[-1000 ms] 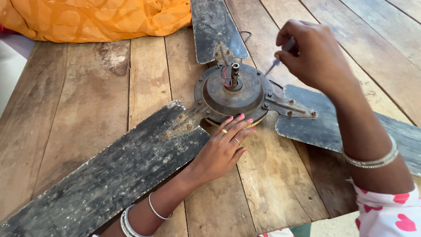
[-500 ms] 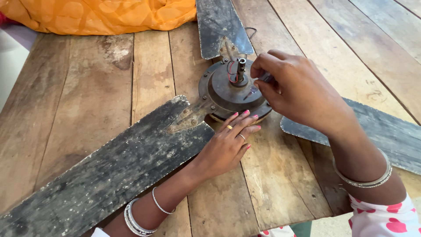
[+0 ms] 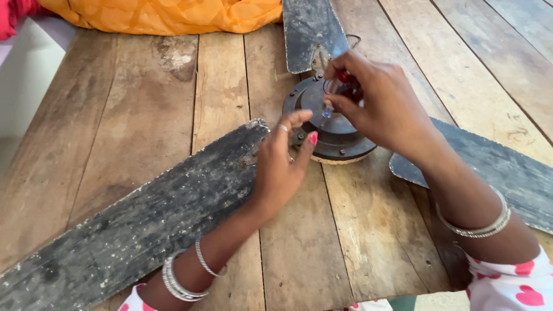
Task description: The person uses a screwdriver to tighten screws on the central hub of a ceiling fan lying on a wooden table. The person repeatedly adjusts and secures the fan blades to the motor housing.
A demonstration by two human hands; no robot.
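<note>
Right hand is pinched tight around a screwdriver with a clear and red handle, tip pointing down onto the round metal hub of an old ceiling fan, which sits in the middle of the wooden plank table. Left hand isn't gripping anything: fingers loosely spread, fingertips on the hub's near left edge, right where the long grimy blade joins it. Two more blades stick out top and right, and there's orange cloth at the far edge.
</note>
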